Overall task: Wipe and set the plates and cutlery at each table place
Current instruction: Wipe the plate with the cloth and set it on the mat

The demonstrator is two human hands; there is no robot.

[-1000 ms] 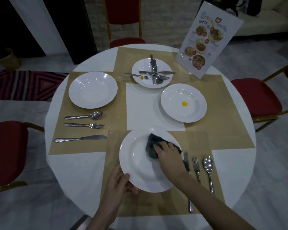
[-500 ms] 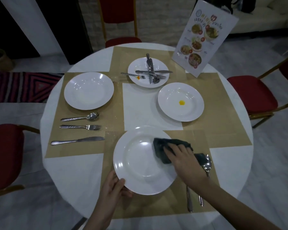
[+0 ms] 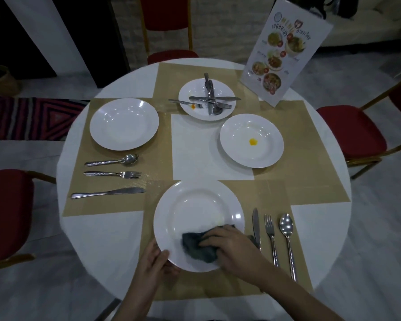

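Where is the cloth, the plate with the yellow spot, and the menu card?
cloth point(image 3: 196, 249), head view, on its bare left part.
plate with the yellow spot point(image 3: 270, 156), head view, on its white rim.
menu card point(image 3: 285, 52), head view, on its printed middle.

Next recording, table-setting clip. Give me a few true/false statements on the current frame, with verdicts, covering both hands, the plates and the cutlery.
1. The right hand presses a dark cloth onto the near plate. True.
2. The left hand lifts a fork. False: it holds the near plate's rim.
3. The right-side plate carries a yellow spot. True.
4. The far plate is bare. False: used cutlery is piled on it.
5. A knife, fork and spoon lie right of the near plate. True.
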